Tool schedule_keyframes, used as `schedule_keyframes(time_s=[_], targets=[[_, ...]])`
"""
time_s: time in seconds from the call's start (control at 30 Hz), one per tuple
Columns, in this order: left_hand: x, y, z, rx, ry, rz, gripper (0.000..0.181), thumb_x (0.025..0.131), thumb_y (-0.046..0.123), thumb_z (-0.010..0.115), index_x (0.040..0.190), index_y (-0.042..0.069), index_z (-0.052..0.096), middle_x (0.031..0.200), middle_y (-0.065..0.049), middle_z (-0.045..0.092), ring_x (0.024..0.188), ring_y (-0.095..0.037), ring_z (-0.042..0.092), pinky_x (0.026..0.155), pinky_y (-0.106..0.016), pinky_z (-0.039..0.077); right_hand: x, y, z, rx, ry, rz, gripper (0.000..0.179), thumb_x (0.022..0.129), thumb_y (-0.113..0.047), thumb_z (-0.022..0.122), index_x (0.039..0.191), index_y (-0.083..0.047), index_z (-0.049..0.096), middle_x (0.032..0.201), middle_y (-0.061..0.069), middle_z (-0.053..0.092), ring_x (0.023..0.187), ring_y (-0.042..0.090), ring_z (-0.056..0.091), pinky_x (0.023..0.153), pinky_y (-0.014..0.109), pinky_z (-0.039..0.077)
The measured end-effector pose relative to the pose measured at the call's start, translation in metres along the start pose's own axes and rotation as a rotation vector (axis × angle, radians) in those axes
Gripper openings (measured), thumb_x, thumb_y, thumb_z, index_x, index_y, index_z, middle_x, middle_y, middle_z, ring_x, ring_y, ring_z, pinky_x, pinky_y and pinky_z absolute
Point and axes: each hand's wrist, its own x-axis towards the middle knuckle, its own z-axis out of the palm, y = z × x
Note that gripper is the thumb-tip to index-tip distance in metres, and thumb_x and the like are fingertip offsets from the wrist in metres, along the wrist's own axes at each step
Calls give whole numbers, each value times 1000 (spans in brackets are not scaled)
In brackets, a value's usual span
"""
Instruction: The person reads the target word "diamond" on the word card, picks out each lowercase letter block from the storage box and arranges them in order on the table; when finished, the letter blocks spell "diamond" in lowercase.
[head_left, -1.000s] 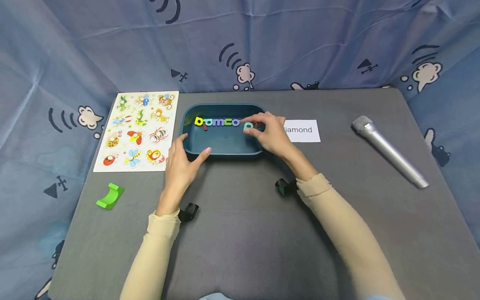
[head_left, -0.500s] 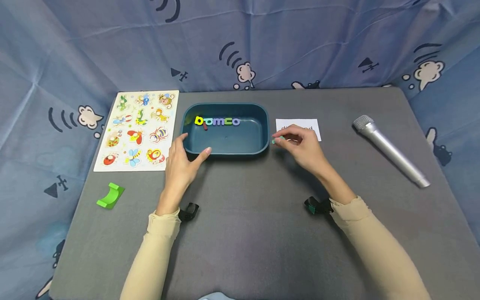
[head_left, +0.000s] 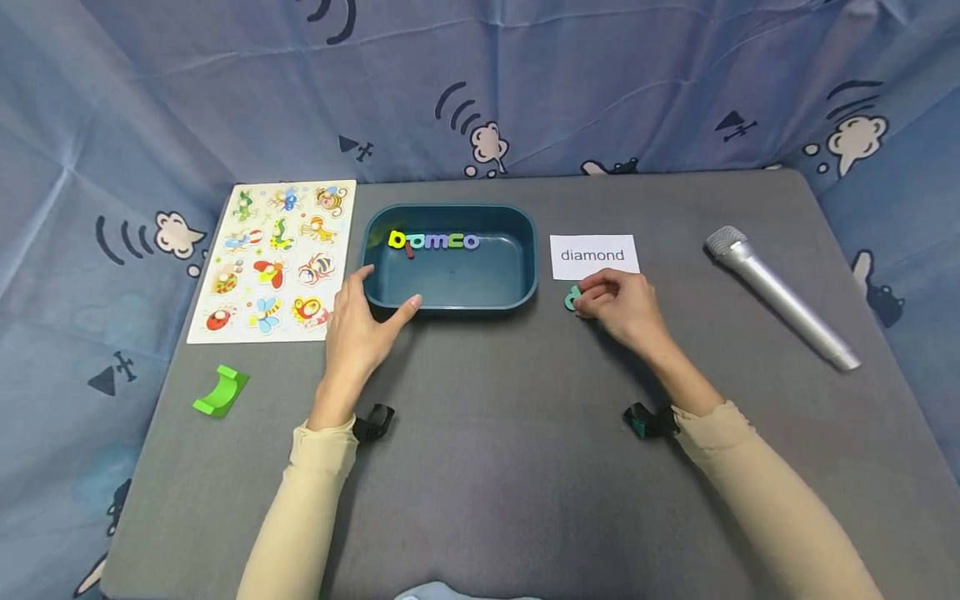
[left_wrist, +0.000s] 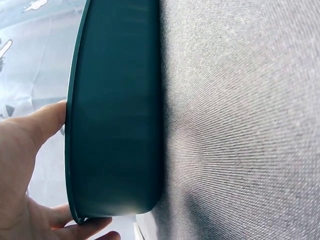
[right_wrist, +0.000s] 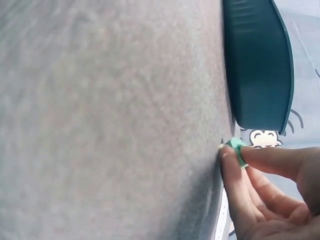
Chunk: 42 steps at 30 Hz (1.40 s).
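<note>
My right hand (head_left: 621,310) pinches a mint-green letter d (head_left: 572,298) between thumb and fingers, low over the table just below a white card (head_left: 592,252) printed "diamond". In the right wrist view the green letter (right_wrist: 237,150) is partly covered by the fingertips. My left hand (head_left: 360,343) holds the near left corner of a dark teal tray (head_left: 452,307), thumb at the front rim and fingers around the left end. In the left wrist view the tray's outer wall (left_wrist: 115,110) fills the middle. Colored letters (head_left: 435,242) lie in a row inside the tray, among them yellow, purple and green ones.
An insect sticker sheet (head_left: 272,262) lies left of the tray. Below it is a green curved block (head_left: 221,392). A silver microphone (head_left: 782,296) lies at the right. A blue patterned cloth (head_left: 405,92) hangs behind the grey table (head_left: 480,467).
My right hand has lifted the mint-green letter out of the tray and carried it right, to below the card, whose word now shows in full. The left hand has stayed at the tray.
</note>
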Motion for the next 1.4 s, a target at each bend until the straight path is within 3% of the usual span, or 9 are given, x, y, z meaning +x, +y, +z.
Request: schedule_keyframes(time_s=[0.1,0.33,0.67,0.93,1.03,1.2,1.3,1.4], targets=[[0,0,0,7,-1,-8,95,93,57,75,163,8,34,167,-18,39,154,-38,38,123,-60,32,1,-1,3,-34,-15,11,20,94,-7,79,110,4,76,91,19,79,63,-4,67,64,17,55],[0,1,0,17,1,-3,94,93,57,74,163,8,34,167,-18,40,153,-38,39,123,-60,32,2,0,7,-157,4,-14,19,93,-14,82,107,-2,80,84,11,78,63,1,58,67,25,43],[-4,4,0,21,15,3,95,93,58,74,162,7,36,166,-18,41,153,-38,40,123,-62,30,5,-3,10,-146,-12,-38,22,89,-12,87,108,-1,82,92,19,78,62,4,53,60,23,39],[-5,5,0,24,14,2,94,93,57,75,162,6,36,166,-19,41,152,-39,41,123,-62,31,8,-8,9,-170,-9,-35,25,90,-10,86,112,1,81,103,20,69,74,16,55,69,28,41],[-5,5,0,27,16,3,94,93,57,75,162,6,36,166,-20,41,152,-39,41,123,-62,31,11,-15,9,-143,46,-71,26,90,-7,84,114,1,79,106,19,68,81,21,59,74,29,40],[-5,4,0,26,17,-6,95,93,58,75,162,7,35,167,-19,40,153,-39,40,124,-63,28,21,-36,17,-14,132,-188,27,90,-2,81,117,2,76,112,20,69,97,31,66,76,18,41],[-5,4,0,26,15,-8,96,93,59,74,163,7,34,167,-18,40,154,-38,39,125,-64,26,26,-51,29,64,123,-243,29,90,-1,80,118,3,74,113,20,67,103,34,65,79,21,45],[-5,5,1,27,17,-5,96,93,60,74,163,7,34,167,-18,40,154,-38,39,125,-65,26,31,-66,43,108,74,-283,33,91,-1,80,122,3,72,119,19,68,111,34,66,87,32,51]])
